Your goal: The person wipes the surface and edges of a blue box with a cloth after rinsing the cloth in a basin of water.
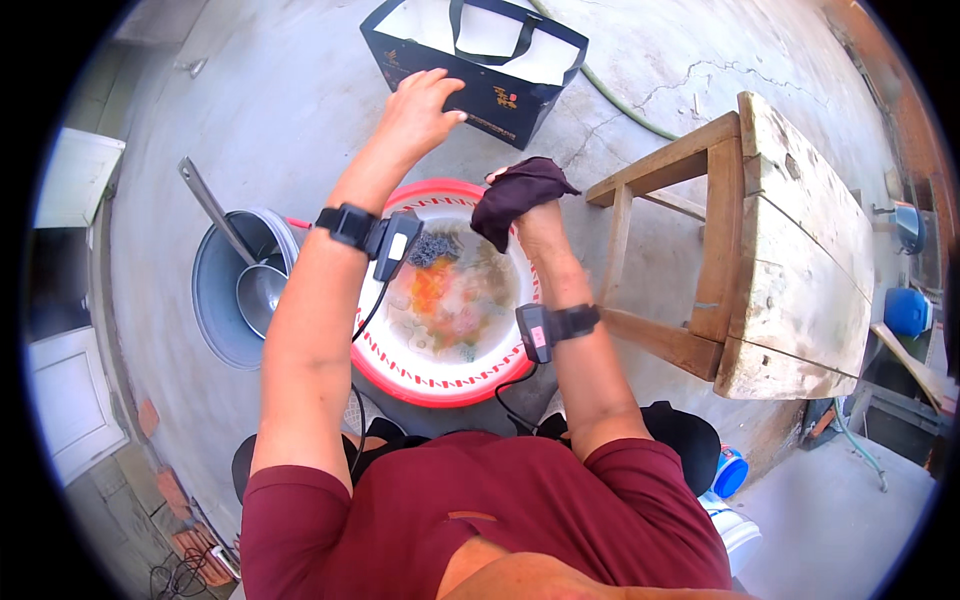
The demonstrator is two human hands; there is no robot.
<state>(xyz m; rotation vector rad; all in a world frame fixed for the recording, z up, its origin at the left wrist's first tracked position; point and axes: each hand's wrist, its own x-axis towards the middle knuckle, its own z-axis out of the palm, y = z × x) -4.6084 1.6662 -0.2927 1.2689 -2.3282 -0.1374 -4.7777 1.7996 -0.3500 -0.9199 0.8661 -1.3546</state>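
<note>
My left hand [421,112] reaches out over the near side of a black gift bag [507,100] with dark handles, its fingers apart and holding nothing. Whether the fingertips touch the bag, I cannot tell. A dark purple cloth [513,200] is draped over and gripped by my right hand [541,228], above the far right rim of a wide basin. This white enamel basin [400,372] has a red patterned rim and holds cloudy water. Inside it, a grey scouring pad [433,248] lies near the far left, by an orange patch in the water.
On my left stands a grey bucket [215,300] with a metal ladle [262,297] in it. A worn wooden stool [805,260] takes up the right side. Behind the bag a green hose [625,108] crosses the concrete floor. A blue container [907,312] sits at the far right.
</note>
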